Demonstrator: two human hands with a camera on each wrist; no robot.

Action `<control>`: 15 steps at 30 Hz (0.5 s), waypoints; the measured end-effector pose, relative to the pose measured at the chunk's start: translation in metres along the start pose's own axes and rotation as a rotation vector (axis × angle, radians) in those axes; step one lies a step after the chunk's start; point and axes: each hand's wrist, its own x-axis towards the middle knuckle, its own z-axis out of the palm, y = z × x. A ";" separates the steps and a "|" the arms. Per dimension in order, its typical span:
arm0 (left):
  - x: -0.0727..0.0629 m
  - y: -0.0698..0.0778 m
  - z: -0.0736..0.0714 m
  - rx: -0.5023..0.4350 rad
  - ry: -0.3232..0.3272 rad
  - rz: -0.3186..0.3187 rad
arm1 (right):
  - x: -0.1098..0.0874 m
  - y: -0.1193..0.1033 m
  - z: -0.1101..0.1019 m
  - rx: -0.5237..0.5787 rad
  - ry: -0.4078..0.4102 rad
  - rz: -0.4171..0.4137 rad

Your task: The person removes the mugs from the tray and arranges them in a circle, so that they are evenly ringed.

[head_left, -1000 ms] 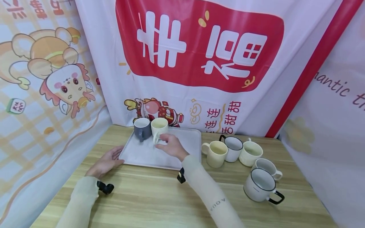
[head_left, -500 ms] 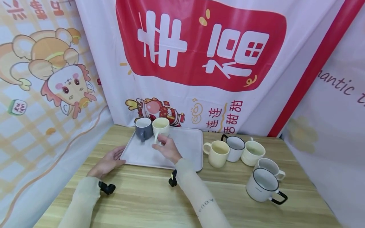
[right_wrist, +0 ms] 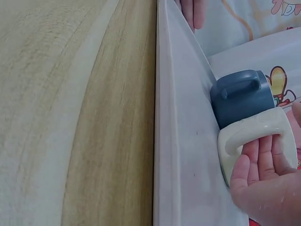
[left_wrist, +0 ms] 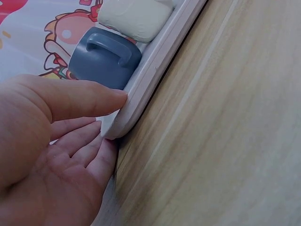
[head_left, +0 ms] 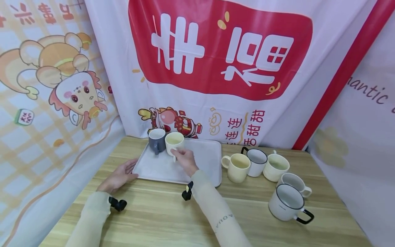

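Note:
A pale grey rectangular tray (head_left: 203, 156) lies on the wooden table. At its back left corner stand a dark blue-grey mug (head_left: 157, 142) and a cream mug (head_left: 175, 142), upright and side by side. My right hand (head_left: 185, 160) holds the cream mug's handle; in the right wrist view, fingers (right_wrist: 265, 157) pass through the handle loop with the thumb outside. At the tray's front left corner rests my left hand (head_left: 120, 175). Its thumb (left_wrist: 89, 99) touches the rim from above, and the nearly straight fingers lie against the corner's outer side in the left wrist view.
Right of the tray stand a yellow mug (head_left: 238, 168), a white black-rimmed mug (head_left: 256, 164), a pale green mug (head_left: 275, 168), a white mug (head_left: 293, 181) and a larger black-rimmed mug (head_left: 285, 203). A printed cloth (head_left: 216, 85) hangs behind the table.
The right hand's fingers have closed on the cream mug's handle, which now points more toward me. The mug sits slightly nearer the front. My left hand stays at the tray corner.

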 end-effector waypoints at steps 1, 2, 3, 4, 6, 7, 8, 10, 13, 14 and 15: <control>0.000 0.000 0.000 0.001 -0.003 0.002 | -0.001 -0.001 -0.002 0.000 -0.004 0.012; 0.000 0.000 0.000 -0.001 -0.003 0.001 | -0.003 -0.002 -0.005 0.002 -0.012 0.024; 0.001 0.000 0.000 -0.002 -0.003 0.000 | -0.005 -0.003 -0.007 0.006 -0.022 0.035; 0.001 0.000 0.000 -0.005 -0.002 -0.001 | -0.007 -0.004 -0.010 0.013 -0.032 0.048; 0.002 0.001 0.001 -0.005 -0.002 -0.002 | -0.011 -0.007 -0.015 0.029 -0.051 0.084; 0.003 0.001 0.001 -0.005 -0.004 -0.003 | -0.013 -0.009 -0.018 0.050 -0.060 0.101; 0.003 0.001 0.001 -0.005 -0.003 -0.004 | -0.016 -0.011 -0.022 0.073 -0.070 0.117; 0.003 0.002 0.002 -0.008 -0.001 -0.005 | -0.020 -0.014 -0.028 0.133 -0.100 0.133; 0.002 0.003 0.001 -0.008 0.000 -0.009 | -0.026 -0.016 -0.039 0.229 -0.167 0.142; 0.002 0.003 0.001 -0.009 0.000 -0.010 | -0.028 -0.016 -0.043 0.249 -0.192 0.148; 0.001 0.003 0.001 -0.008 0.002 -0.015 | -0.031 -0.016 -0.047 0.264 -0.212 0.153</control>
